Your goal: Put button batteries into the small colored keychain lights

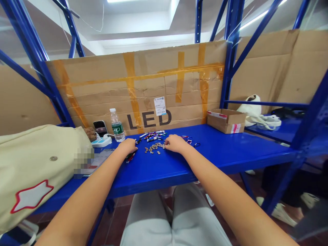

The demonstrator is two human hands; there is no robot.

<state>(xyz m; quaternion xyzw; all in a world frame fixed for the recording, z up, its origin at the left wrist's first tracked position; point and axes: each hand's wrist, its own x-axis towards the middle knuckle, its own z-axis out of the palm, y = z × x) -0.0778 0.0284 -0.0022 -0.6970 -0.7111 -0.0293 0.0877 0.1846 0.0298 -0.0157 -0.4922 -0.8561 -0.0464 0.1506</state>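
A loose heap of small round metal pieces, like button cells [154, 147], lies on the blue tabletop between my hands. Behind it are several slim metallic tubes [155, 136] in silver, blue, red and black. My left hand [127, 146] rests left of the heap with its fingers curled, close to some dark and red tubes [130, 157]. At the heap's right edge, my right hand [175, 142] has its fingers bent together and down at the round pieces. What either hand holds is too small or hidden. Small clip rings [196, 145] lie beyond my right hand.
A water bottle [117, 125], a white power strip [101, 140] and a phone [100, 128] stand back left. The cream bag [38, 153] takes up the left side. An open cardboard box [226, 121] sits back right. Cardboard [107, 99] walls the rear between blue posts [229, 51].
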